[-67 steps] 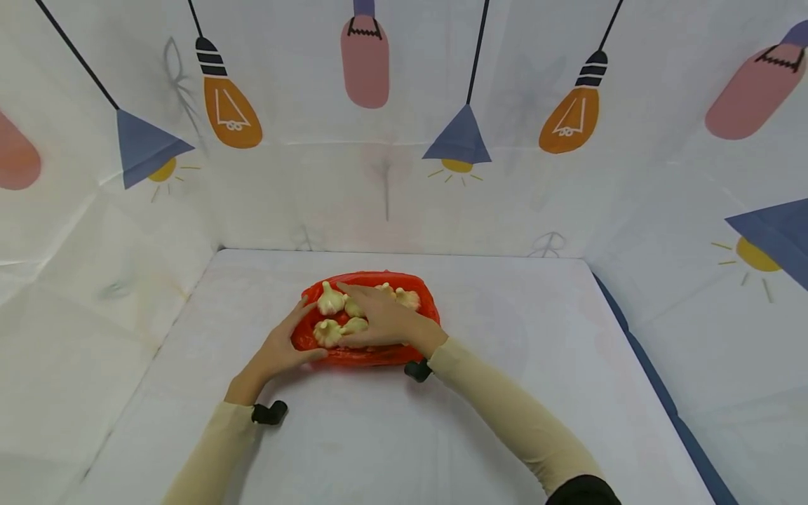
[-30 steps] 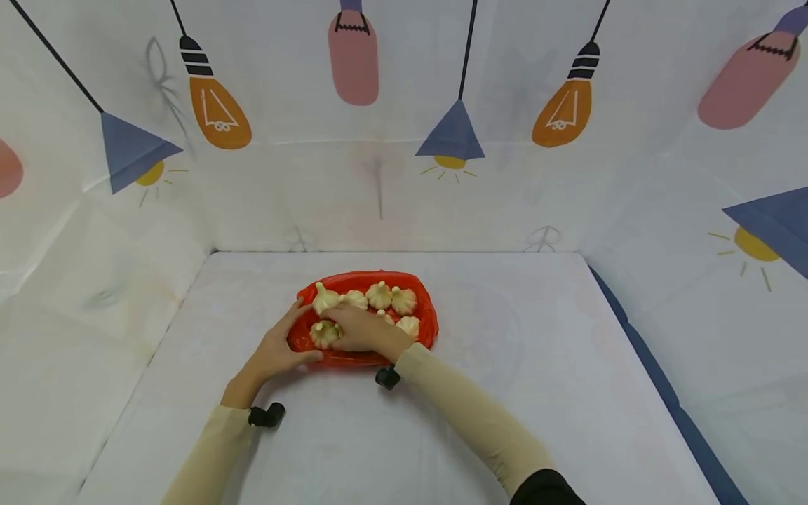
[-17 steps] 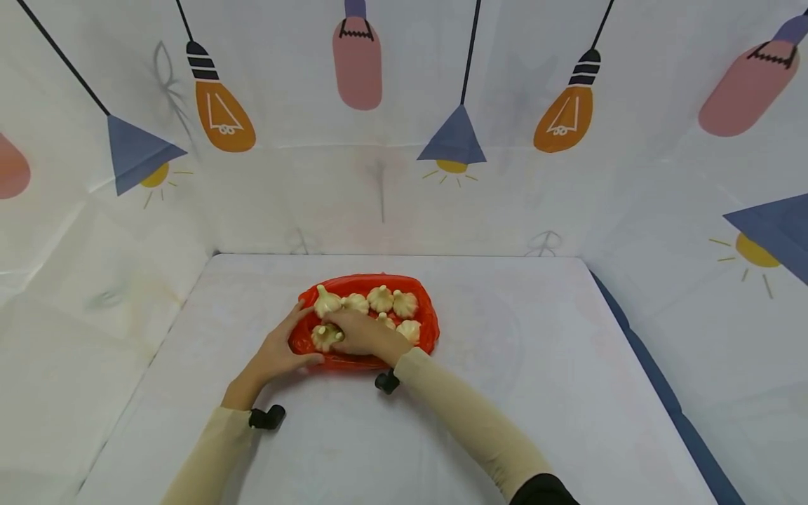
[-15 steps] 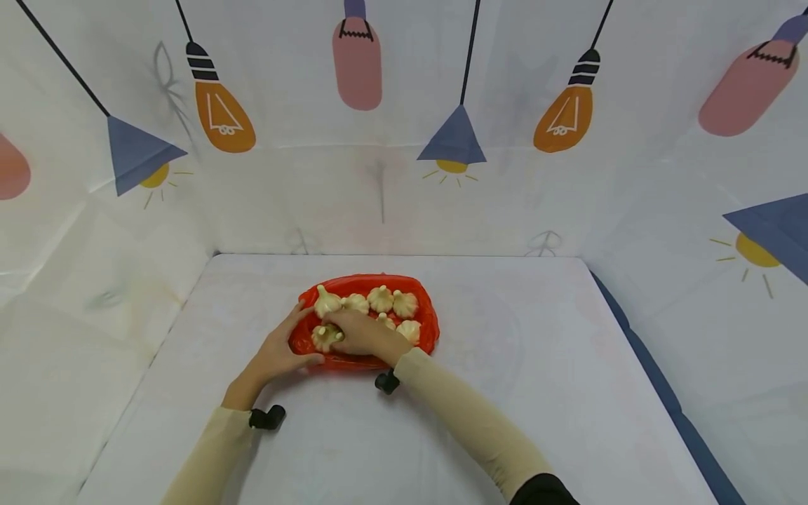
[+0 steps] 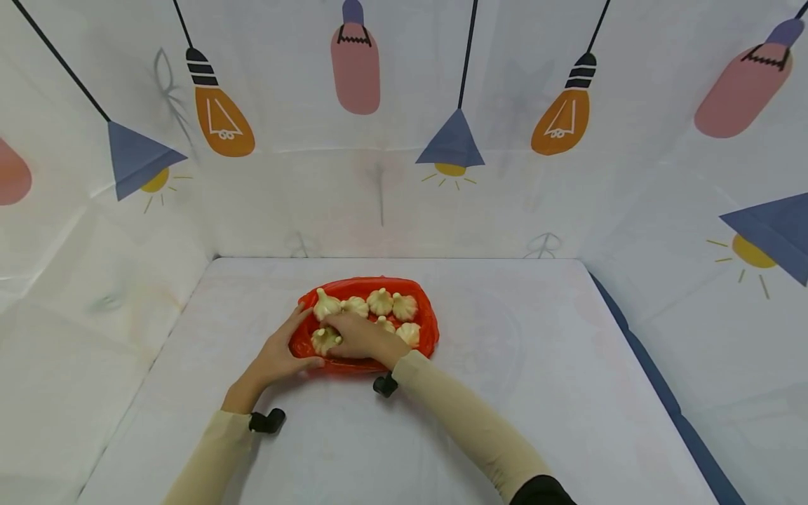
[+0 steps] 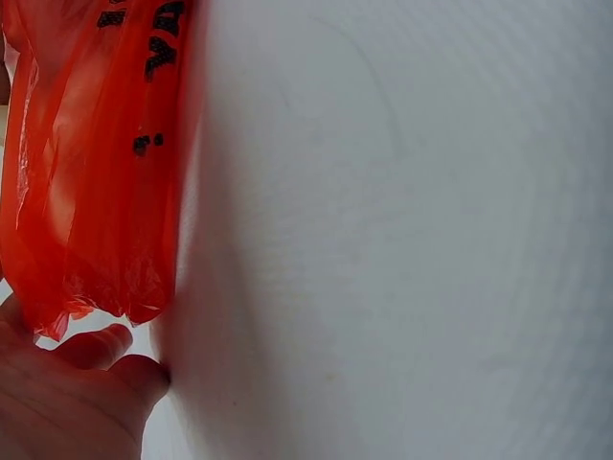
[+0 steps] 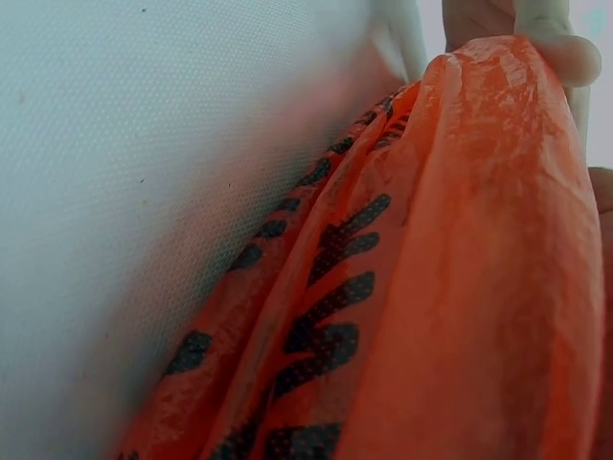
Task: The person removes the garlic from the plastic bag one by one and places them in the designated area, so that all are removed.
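Observation:
A red plastic bag (image 5: pixel 432 330) with black print lies spread in an oval, its edge rolled into a rim. Several whole garlic bulbs (image 5: pixel 380 301) sit inside it, stems mostly up. My left hand (image 5: pixel 278 354) grips the bag's left end, thumb along the front rim and fingers round the back left. Inside the bag, my right hand (image 5: pixel 362 338) curls its fingers and thumb round a garlic bulb in the front row. That bulb is mostly hidden, only its stem (image 5: pixel 339 341) showing beside the thumb. Directly left of it stands another bulb (image 5: pixel 323 341).
The bag rests on a white table (image 5: pixel 505 365) near its back edge. Behind and beside it hangs a pale sheet printed with lamps and bulbs (image 5: pixel 224 123). Dark blue cloth (image 5: pixel 650 375) runs along the table's right edge. Each wrist wears a small black camera (image 5: pixel 268 421).
My right hand, earlier spread wide over the bulbs, has drawn back left and gathered its fingers round one bulb, uncovering the back row. The left hand has kept its place.

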Tool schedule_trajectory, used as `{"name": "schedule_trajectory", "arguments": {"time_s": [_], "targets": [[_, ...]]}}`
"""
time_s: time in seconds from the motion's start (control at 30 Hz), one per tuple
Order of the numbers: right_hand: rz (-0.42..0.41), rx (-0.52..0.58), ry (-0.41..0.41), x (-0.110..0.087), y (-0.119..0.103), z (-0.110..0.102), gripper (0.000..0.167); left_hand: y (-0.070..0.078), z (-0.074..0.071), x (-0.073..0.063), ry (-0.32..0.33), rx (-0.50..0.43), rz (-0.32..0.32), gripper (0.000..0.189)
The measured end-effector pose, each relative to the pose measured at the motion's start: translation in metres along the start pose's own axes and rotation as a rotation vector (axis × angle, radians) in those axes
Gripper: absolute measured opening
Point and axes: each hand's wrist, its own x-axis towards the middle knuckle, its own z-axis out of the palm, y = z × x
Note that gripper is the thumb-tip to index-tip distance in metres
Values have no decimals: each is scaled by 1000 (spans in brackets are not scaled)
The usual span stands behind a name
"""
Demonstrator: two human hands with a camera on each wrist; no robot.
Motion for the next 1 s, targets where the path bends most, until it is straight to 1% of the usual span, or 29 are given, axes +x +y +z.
{"name": "schedule_trajectory", "arguments": {"time_s": [0.13,0.27,0.53,0.77,0.9,1.0], "targets": [[13,-33,-12,-1,-2,0,43,2,0,0,-1,-3,-2,109],[12,-15,4,-2,-2,-1,40,1,0,0,0,0,1,109],[11,26,58,-5,-5,-7,40,-1,0,-1,5,8,-7,111],[12,39,65,-8,-8,-18,38,-1,0,0,-2,12,-12,111],[31,71,67,-9,-10,-23,38,0,0,-1,-9,15,-15,113],[55,121,68,-10,-9,-27,42,1,0,0,-11,16,-14,114]]}}
